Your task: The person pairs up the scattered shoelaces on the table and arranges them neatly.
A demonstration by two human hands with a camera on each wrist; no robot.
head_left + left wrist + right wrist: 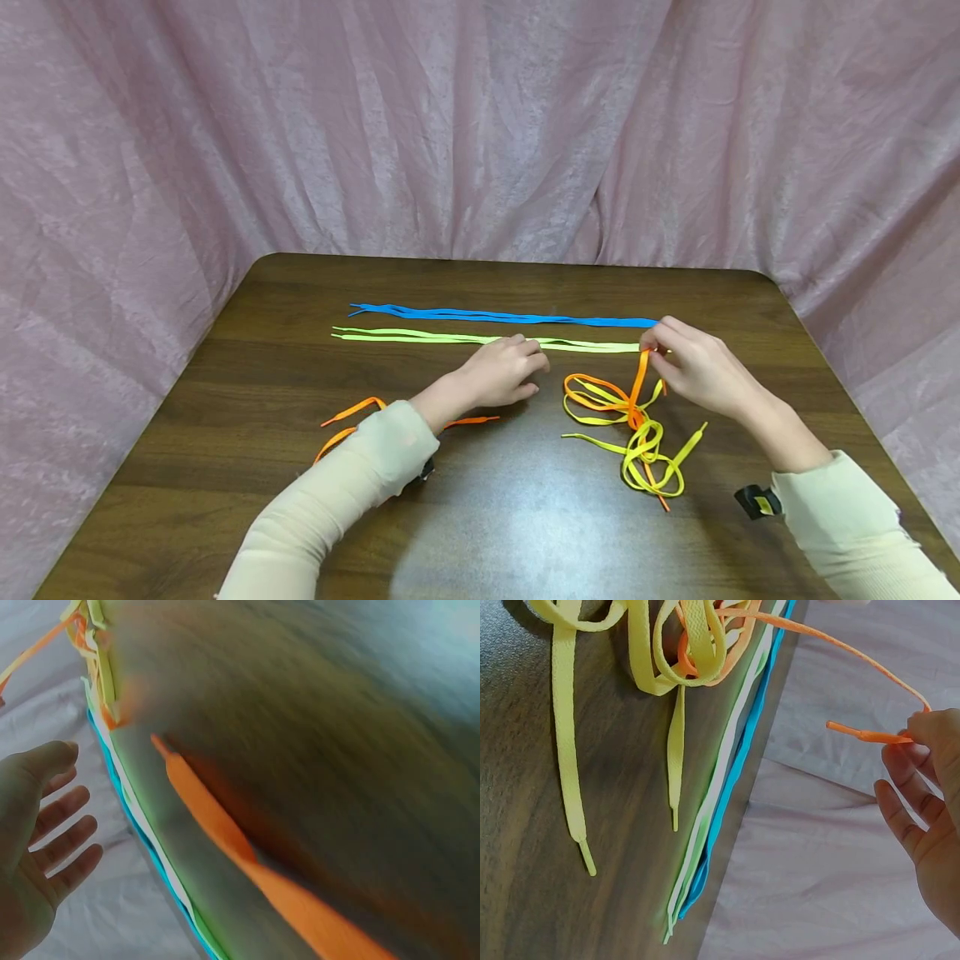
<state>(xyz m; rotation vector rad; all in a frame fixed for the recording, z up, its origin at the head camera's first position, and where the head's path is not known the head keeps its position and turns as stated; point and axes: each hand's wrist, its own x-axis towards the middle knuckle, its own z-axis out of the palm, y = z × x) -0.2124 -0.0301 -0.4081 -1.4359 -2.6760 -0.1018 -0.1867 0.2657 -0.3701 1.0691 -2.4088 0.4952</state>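
My right hand (701, 367) pinches an orange shoelace (885, 737) between thumb and finger, close to its tipped end. The lace rises from a loose tangle on the table, where it is looped together with a yellow shoelace (651, 450). My left hand (498, 371) holds nothing; its fingers are spread and relaxed, as the left wrist view shows, near the middle of a lime-green shoelace (420, 336). Another orange shoelace (217, 821) lies partly hidden beneath my left forearm, its tips showing on both sides.
Beyond the green lace, a blue shoelace (480, 316) lies stretched out roughly parallel to it, doubled lengthwise. Both rest toward the far side of the brown wooden table (255, 350). Pink curtains (480, 125) hang around the table's back and sides.
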